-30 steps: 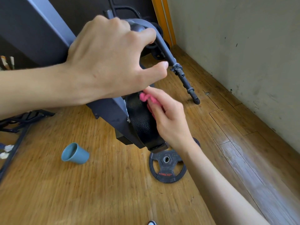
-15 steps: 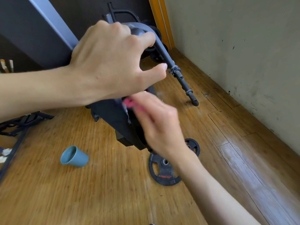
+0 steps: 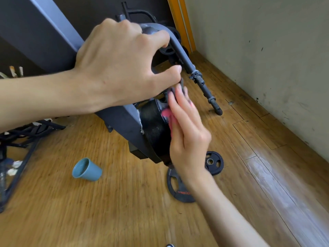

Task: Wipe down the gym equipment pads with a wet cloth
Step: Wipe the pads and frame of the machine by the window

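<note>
Head view, wiping step in hand. My left hand (image 3: 121, 68) is wrapped over the curved grey frame tube (image 3: 185, 60) of the machine. Its fingers (image 3: 158, 38) are curled round the bend with the thumb underneath, bracing the assembly.

My right hand (image 3: 188, 134) lies flat against the side of the black textured pad (image 3: 153, 127). Its fingers (image 3: 179, 97) are extended and together, not curled. They press the pink cloth (image 3: 166, 113) onto the pad near its upper end. Only a small part of the cloth shows at the edge of the palm. The fingertips are blurred, so I cannot confirm whether the thumb also pins the cloth.

Assessment: the pad is partly wiped at best. Its lower face, down toward the weight plates (image 3: 178, 189) on the wooden floor (image 3: 124, 211), looks dry and untouched.

Next move, as I judge it:
- Hold the brace on the tube so the pad does not swing.
- Draw the cloth down the pad face with even, flat pressure.
- Ease off near the frayed white seam (image 3: 141, 122) to avoid snagging.

A blue cup (image 3: 87, 170) lies tipped on the floor, well apart from the work.
</note>
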`<state>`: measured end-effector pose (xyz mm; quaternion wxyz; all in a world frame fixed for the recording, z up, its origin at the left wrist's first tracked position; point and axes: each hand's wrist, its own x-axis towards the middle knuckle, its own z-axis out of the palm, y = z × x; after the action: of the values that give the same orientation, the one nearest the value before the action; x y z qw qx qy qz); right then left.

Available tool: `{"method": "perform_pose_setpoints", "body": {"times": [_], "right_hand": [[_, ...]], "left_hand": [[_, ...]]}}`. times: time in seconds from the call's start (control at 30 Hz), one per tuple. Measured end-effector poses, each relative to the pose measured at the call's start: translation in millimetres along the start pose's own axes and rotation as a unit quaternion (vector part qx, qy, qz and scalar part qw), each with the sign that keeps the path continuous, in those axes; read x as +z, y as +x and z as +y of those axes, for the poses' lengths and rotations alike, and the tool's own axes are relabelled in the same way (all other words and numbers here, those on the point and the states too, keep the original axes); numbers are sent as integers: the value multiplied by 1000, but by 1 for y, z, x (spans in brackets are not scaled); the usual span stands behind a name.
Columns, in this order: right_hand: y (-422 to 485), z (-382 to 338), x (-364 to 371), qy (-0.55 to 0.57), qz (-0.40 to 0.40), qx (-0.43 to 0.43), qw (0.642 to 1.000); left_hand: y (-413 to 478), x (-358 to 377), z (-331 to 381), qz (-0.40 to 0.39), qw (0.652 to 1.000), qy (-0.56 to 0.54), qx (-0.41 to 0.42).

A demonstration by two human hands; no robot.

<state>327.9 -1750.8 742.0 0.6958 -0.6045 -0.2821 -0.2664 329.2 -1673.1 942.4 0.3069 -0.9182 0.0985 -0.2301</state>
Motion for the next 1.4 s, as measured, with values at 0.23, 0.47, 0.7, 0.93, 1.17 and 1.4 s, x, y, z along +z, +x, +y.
{"method": "perform_pose_setpoints", "body": {"times": [0.23, 0.47, 0.7, 0.93, 1.17, 1.4], "right_hand": [[25, 76, -2, 60, -199, 113, 972], [-13, 118, 3, 47, -236, 307, 921], [58, 61, 9, 172, -201, 189, 946], [7, 98, -2, 81, -190, 298, 932], [-27, 100, -22, 107, -170, 456, 867], [-18, 64, -33, 119, -121, 253, 952]], "left_hand": [[-2, -4, 4, -3, 1000, -7, -15], [-4, -5, 9, 14, 999, -20, -26], [-4, -5, 11, 22, 998, -37, -37], [-6, -7, 13, 15, 998, -38, -37], [-5, -11, 15, 10, 999, -29, -26], [-5, -14, 18, 14, 999, -29, -15]]}}
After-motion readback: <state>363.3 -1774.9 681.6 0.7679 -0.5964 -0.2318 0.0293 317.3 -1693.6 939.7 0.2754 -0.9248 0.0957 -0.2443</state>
